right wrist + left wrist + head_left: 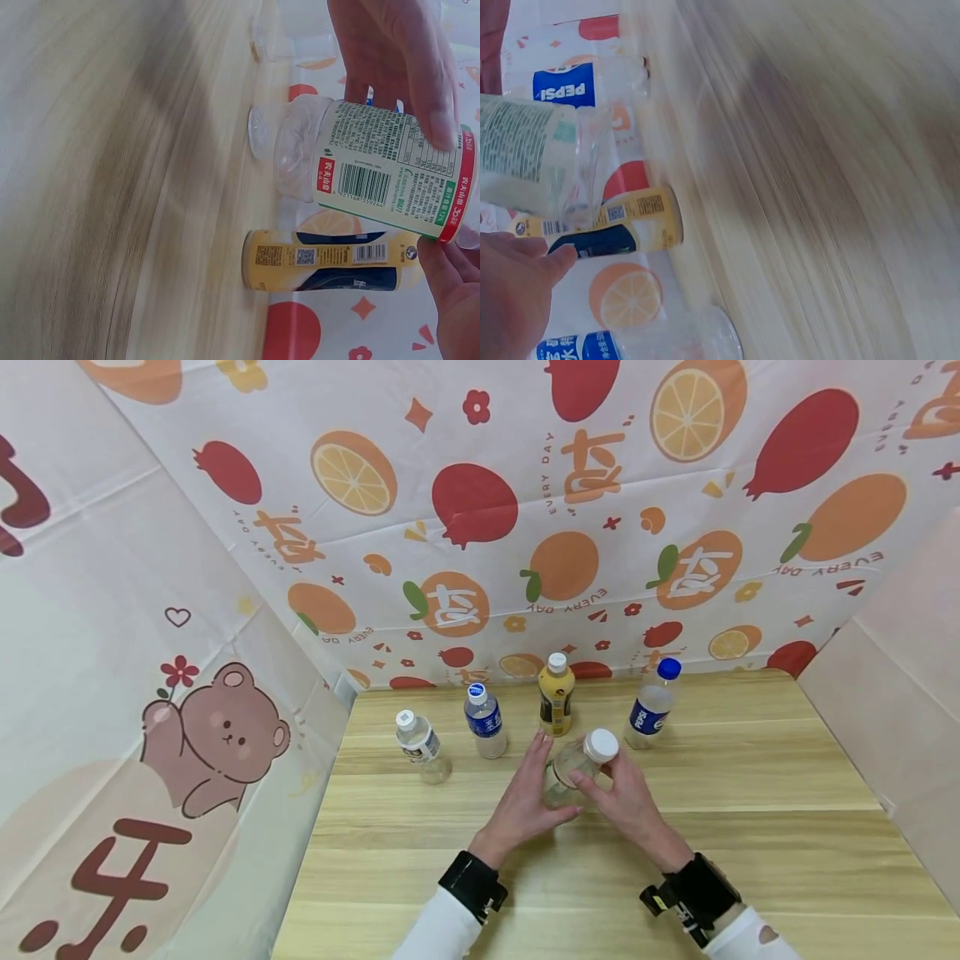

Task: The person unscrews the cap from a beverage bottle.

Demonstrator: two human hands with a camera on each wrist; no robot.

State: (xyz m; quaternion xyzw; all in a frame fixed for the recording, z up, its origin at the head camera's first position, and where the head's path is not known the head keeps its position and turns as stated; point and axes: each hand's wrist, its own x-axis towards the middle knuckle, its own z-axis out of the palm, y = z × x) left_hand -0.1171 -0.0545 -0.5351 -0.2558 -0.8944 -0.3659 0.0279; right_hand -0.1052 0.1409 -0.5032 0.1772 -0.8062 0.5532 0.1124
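My right hand [630,797] holds a clear juice bottle [375,165] with a white cap [602,745], thumb and fingers near its upper part. In the right wrist view the bottle hangs tilted, its base off the table; the label is pale green and red, with a barcode. My left hand [525,793] is spread along the bottle's left side, thumb and fingers apart. In the left wrist view its fingers [559,262] show a small gap from the bottle. Behind them a yellow bottle [556,697] with a dark label stands upright.
A Pepsi bottle [649,714] with a blue cap stands at the back right. Left of the yellow one are a blue-labelled bottle [486,722] and a clear white-capped bottle [423,747]. All stand on a wooden table [390,860], before a fruit-printed cloth [405,560].
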